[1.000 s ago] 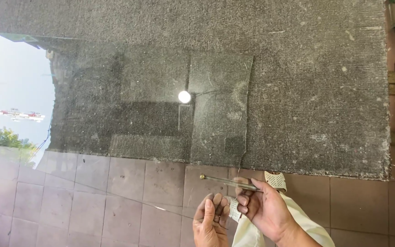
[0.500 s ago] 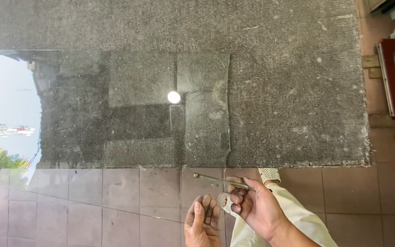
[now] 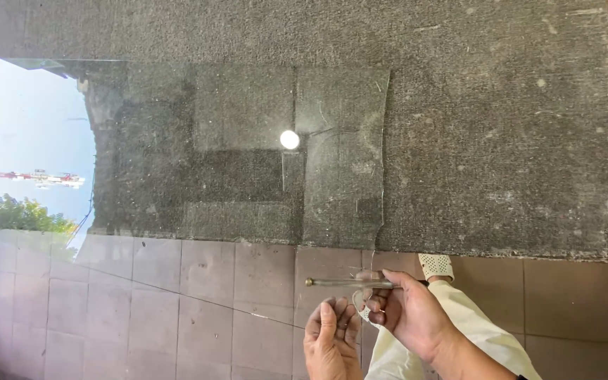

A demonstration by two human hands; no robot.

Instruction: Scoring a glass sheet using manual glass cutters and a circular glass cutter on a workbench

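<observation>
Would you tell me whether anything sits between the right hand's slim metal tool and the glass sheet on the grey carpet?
Nothing visible does: the right hand holds the tool directly over the glass sheet, beside the left hand.

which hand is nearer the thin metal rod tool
Right. The right hand grips the thin metal rod tool at its handle end; the left hand sits just below it, not touching.

Left hand [image 3: 332,345] higher (slightly)
</observation>
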